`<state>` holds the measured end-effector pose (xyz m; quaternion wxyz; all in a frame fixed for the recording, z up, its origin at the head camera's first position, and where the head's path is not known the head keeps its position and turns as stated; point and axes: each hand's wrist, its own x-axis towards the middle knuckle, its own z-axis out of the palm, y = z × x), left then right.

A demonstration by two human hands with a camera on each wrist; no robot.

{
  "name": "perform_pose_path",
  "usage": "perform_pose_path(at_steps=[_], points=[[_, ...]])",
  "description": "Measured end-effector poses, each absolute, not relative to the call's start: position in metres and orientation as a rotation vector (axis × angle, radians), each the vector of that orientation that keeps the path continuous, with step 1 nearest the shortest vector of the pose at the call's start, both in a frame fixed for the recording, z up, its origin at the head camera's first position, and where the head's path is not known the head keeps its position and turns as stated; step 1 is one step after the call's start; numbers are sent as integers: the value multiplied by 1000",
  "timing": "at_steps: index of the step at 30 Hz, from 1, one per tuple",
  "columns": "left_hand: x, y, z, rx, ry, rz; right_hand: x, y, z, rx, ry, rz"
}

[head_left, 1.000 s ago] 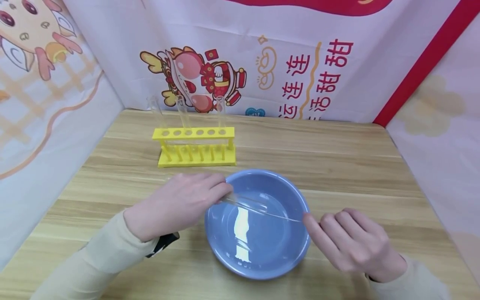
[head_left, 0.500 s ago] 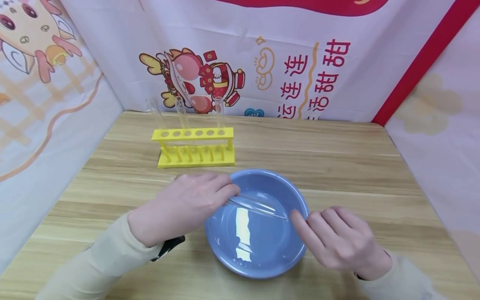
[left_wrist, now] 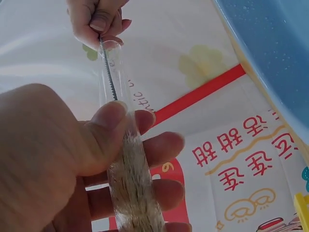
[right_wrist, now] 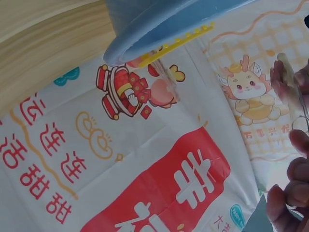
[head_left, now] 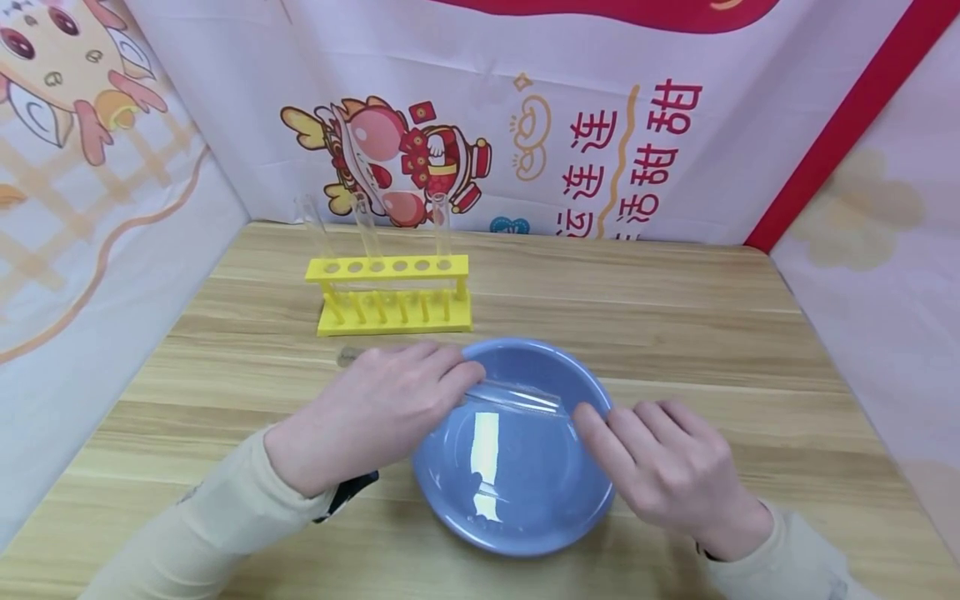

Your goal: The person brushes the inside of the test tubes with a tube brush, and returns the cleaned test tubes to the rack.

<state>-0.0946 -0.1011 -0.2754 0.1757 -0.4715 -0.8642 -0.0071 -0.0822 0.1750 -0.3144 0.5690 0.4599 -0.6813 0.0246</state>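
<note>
Above the blue basin [head_left: 525, 529]: one clear test tube [head_left: 517, 398], slanted, wrapped by the curled fingers of the left hand [head_left: 378, 408], presumably to steady it where drips can be caught. Right hand [head_left: 670, 469]: pinching the brush [left_wrist: 131, 162] by its twisted metal stem [left_wrist: 108, 75] near the tube's mouth, likely for control of the bristles [left_wrist: 135, 193] inside. Tube: transparent, glossy toward the mouth, cloudy where pale, dark-streaked bristles fill it. Behind: yellow rack [head_left: 393, 328], three more tubes [head_left: 367, 229] standing in its holes, apparently kept out of the way.

A clear test tube [head_left: 517, 398] slants over the blue basin [head_left: 517, 545], a wire-stemmed brush [left_wrist: 110, 77] inside, its bristles apparently squashed.
</note>
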Motion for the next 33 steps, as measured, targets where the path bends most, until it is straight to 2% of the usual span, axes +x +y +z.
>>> perform_pose_path(at_steps=[16,33], points=[[-86,-110,-273,-1291,-2409,5,-70,191,-310,1045,-2113,403],[-81,-113,-274,-1299,-2390,-19,-67,203,-311,1107,-2202,660]])
